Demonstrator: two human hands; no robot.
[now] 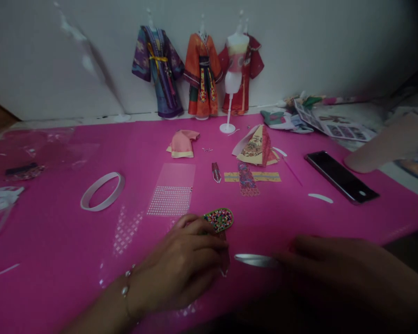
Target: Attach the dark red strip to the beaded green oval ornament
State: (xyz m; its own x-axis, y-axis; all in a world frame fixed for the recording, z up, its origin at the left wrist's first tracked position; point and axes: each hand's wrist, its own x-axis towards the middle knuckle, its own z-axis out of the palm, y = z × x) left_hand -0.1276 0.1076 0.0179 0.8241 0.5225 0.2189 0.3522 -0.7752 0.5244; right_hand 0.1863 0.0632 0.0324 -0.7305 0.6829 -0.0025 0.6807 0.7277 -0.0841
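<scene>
My left hand (191,260), with a beaded bracelet on the wrist, is closed with its fingers bent over a small dark red fabric piece (225,260) low on the pink mat. A multicoloured beaded piece (220,219) with a rounded, green-edged end shows just beyond those fingers; the rest of it is hidden under them. At the lower right, my right hand (334,266) lies in shadow, closed on a slim silver metal tool (256,260). The tool's tapered end points left at the fabric piece, with a small gap between them. Whether it is tweezers or a blade I cannot tell.
Beyond the hands lie a rhinestone sheet (170,201), crossed fabric strips (249,177), a pink doll top (183,143) and a doll skirt (257,147). A white ribbon loop (103,191) is left, a phone (341,176) right. Dressed doll stands (204,74) line the wall.
</scene>
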